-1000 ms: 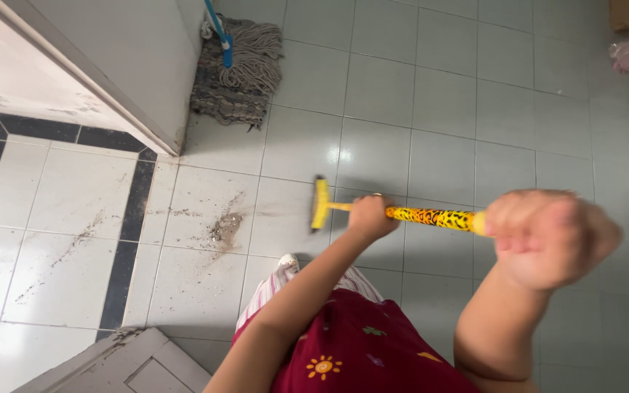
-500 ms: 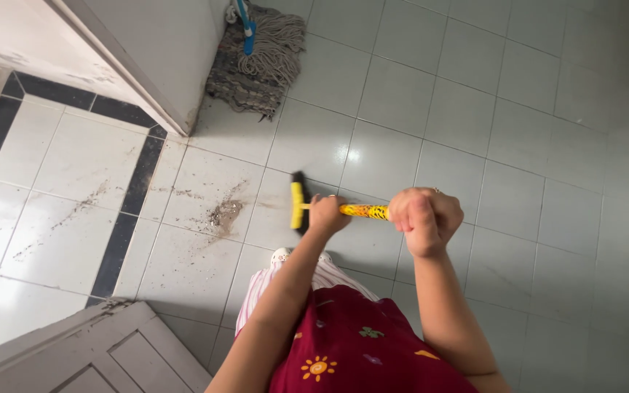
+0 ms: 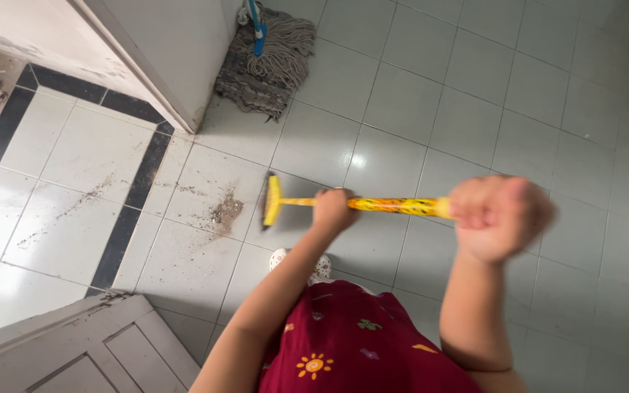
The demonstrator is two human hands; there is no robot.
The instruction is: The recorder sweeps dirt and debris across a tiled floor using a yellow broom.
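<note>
Broom: lying left-right across mid-frame, its yellow head pointing left toward the dirt pile.
Left hand: gripping the handle mid-length.
Right hand: fisting the handle's right end.

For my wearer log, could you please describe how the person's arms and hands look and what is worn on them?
Both arms are bare to above the elbow, with no sleeves in view. The left hand and right hand carry no gloves; no rings, watch or bracelets can be made out, though the right hand is blurred.

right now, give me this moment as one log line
left hand: grips yellow broom handle | right hand: grips handle top | broom head: on tile floor beside dirt pile
</note>
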